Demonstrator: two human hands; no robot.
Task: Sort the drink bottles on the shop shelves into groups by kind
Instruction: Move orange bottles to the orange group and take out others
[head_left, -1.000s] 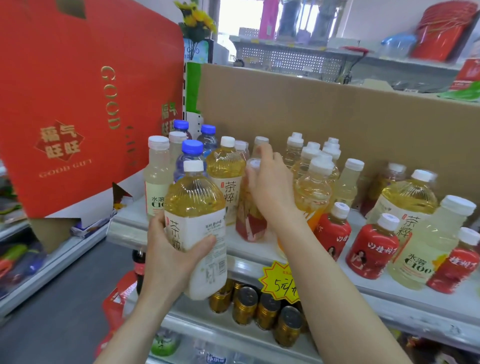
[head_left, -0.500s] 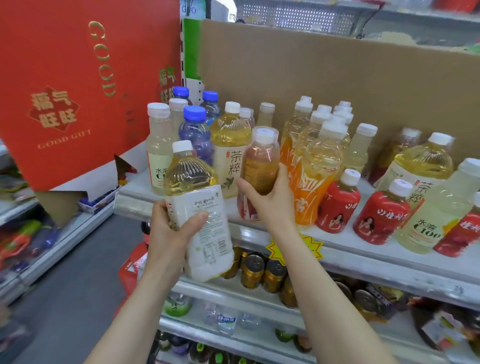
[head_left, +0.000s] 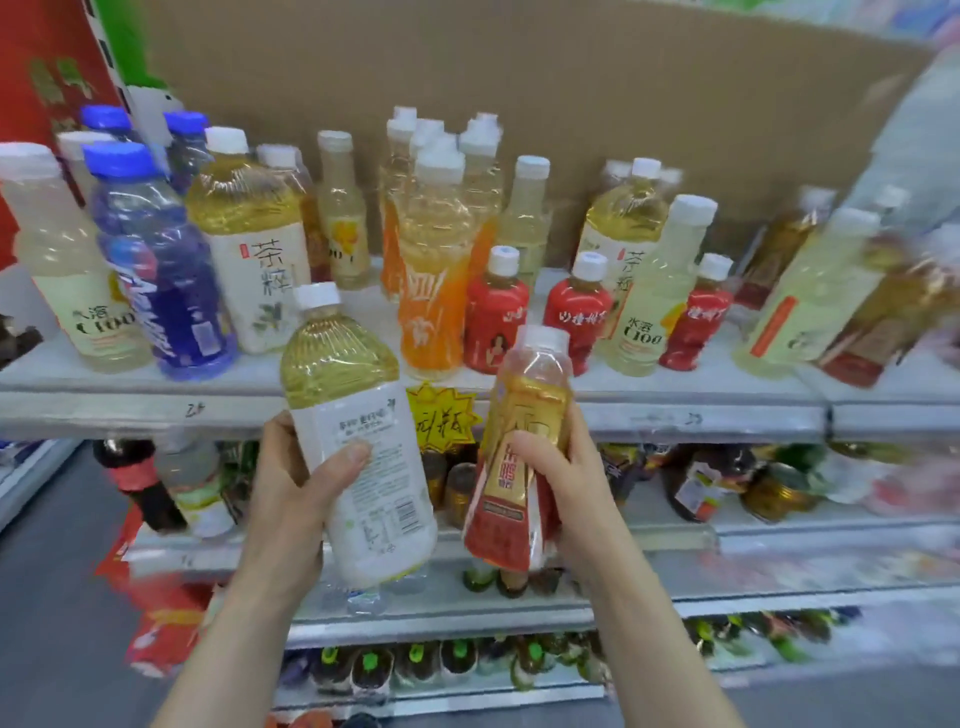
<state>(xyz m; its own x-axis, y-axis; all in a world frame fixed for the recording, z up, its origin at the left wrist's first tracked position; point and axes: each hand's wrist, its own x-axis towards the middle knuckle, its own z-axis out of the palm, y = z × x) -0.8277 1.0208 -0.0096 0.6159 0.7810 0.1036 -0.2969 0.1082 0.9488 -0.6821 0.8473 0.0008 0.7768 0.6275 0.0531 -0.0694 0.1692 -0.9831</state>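
While both forearms reach up from below, the left hand (head_left: 291, 483) wraps thumb and fingers round the yellow tea bottle (head_left: 358, 441), held nearly upright before the edge of the top shelf (head_left: 156, 410). The right hand (head_left: 563, 478) grips the amber bottle (head_left: 524, 441), slightly tilted, just beside it. Half a second ago that amber bottle was up on the shelf among the others; now it is off it, lowered in front.

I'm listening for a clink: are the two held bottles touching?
Apart. Head view shows a yellow price tag and cans between the white-label bottle and the red-label bottle.
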